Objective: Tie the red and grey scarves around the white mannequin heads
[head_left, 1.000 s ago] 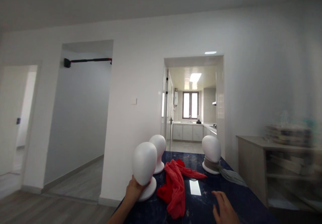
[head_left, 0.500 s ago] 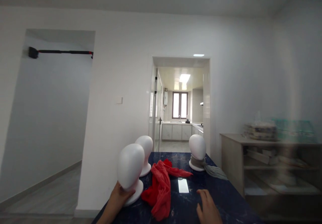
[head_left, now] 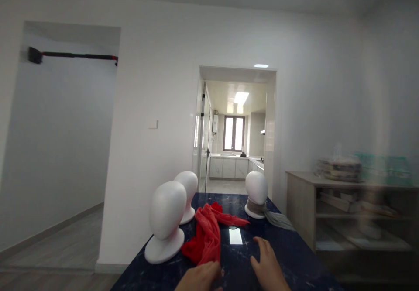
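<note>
My left hand (head_left: 200,277) is at the near end of a crumpled red scarf (head_left: 209,234), partly cut off by the lower picture edge. Its fingers are bent and overlap the cloth in view; the thumb looks apart from them, and I cannot tell if they touch the scarf. To the right, my right hand (head_left: 267,262) hovers over the dark blue marbled table (head_left: 238,258), open, thumb and fingers apart, holding nothing. A white mannequin head (head_left: 167,210) stands upright at the left table edge, with a second mannequin head (head_left: 187,190) behind it.
At the far right of the table stands another mannequin head (head_left: 256,187) with a grey scarf (head_left: 278,219) around its neck, one end trailing on the table. A wooden shelf unit (head_left: 299,208) is on the right. Beyond the table, a doorway opens to a kitchen (head_left: 229,166).
My left hand has let go of the base of the nearest mannequin head and moved right to the red scarf's near end. My right hand has barely moved. The view has shifted slightly.
</note>
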`<action>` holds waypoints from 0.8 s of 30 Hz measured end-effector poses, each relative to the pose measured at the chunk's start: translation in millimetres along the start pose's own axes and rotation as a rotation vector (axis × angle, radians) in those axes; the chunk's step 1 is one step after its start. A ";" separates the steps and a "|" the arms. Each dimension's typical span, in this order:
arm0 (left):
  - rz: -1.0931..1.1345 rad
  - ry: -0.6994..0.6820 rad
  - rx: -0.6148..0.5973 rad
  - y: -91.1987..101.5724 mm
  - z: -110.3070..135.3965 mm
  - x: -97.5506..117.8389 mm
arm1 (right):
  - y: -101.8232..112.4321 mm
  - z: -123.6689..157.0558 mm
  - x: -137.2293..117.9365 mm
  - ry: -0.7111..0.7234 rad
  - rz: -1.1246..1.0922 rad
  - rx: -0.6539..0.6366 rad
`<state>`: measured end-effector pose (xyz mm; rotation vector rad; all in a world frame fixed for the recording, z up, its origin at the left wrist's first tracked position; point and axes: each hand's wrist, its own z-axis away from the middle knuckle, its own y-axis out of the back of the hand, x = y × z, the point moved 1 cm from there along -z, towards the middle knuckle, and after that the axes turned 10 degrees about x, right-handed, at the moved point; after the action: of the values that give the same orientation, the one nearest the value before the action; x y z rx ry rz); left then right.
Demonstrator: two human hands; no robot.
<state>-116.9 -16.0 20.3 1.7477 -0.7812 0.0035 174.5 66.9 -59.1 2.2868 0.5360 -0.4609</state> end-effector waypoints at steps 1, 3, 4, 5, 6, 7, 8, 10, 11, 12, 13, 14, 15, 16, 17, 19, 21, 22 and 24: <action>-0.001 -0.064 0.033 -8.4 -13.0 17.0 | 0.2 -7.3 3.8 0.007 0.028 -0.005; -0.041 -0.126 0.178 -24.7 -35.7 32.3 | 1.8 -25.6 17.6 0.031 0.133 0.001; -0.070 -0.117 0.263 -32.8 -44.9 30.8 | 2.7 -35.7 27.8 0.044 0.202 0.010; -0.103 -0.091 0.331 -40.9 -52.5 24.6 | 3.4 -46.0 39.9 0.055 0.273 0.019; -0.137 -0.049 0.368 -49.1 -58.5 14.9 | 3.7 -56.0 53.6 0.060 0.340 0.027; -0.171 0.009 0.371 -57.2 -63.1 3.3 | 3.5 -65.5 68.2 0.058 0.401 0.032; -0.204 0.078 0.347 -64.7 -66.4 -8.7 | 2.7 -74.4 83.2 0.050 0.452 0.032; -0.243 0.202 0.278 -77.2 -69.9 -28.9 | -0.2 -90.7 111.5 0.021 0.530 0.024; -0.246 0.245 0.257 -81.7 -70.8 -35.7 | -2.3 -98.3 123.8 0.009 0.557 0.014; -0.239 0.269 0.251 -85.1 -71.7 -40.3 | -4.7 -105.7 134.3 -0.002 0.579 0.001; -0.225 0.275 0.252 -87.6 -73.0 -43.0 | -7.3 -113.1 143.0 -0.011 0.595 -0.015; -0.207 0.270 0.255 -89.6 -74.6 -44.5 | -10.2 -120.3 149.8 -0.021 0.608 -0.029; -0.185 0.260 0.253 -91.5 -76.6 -45.3 | -13.5 -127.4 154.9 -0.031 0.618 -0.042; -0.163 0.248 0.248 -93.5 -79.0 -45.9 | -17.2 -134.2 158.5 -0.039 0.624 -0.056; -0.141 0.226 0.246 -95.9 -81.4 -46.4 | -21.2 -140.5 160.9 -0.047 0.627 -0.070; -0.097 0.153 0.243 -102.4 -85.9 -47.3 | -30.5 -151.8 163.3 -0.058 0.617 -0.093; -0.072 0.076 0.259 -111.3 -88.8 -47.5 | -40.7 -161.0 164.1 -0.067 0.583 -0.105; -0.072 0.036 0.269 -116.5 -89.6 -47.0 | -45.6 -165.0 164.3 -0.074 0.560 -0.106; -0.093 -0.034 0.305 -127.7 -90.0 -45.5 | -54.7 -172.1 164.1 -0.085 0.500 -0.097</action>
<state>-54.0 98.6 -76.7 2.0765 -0.7528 0.0321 315.0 266.3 -52.8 2.1923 -0.0625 -0.2729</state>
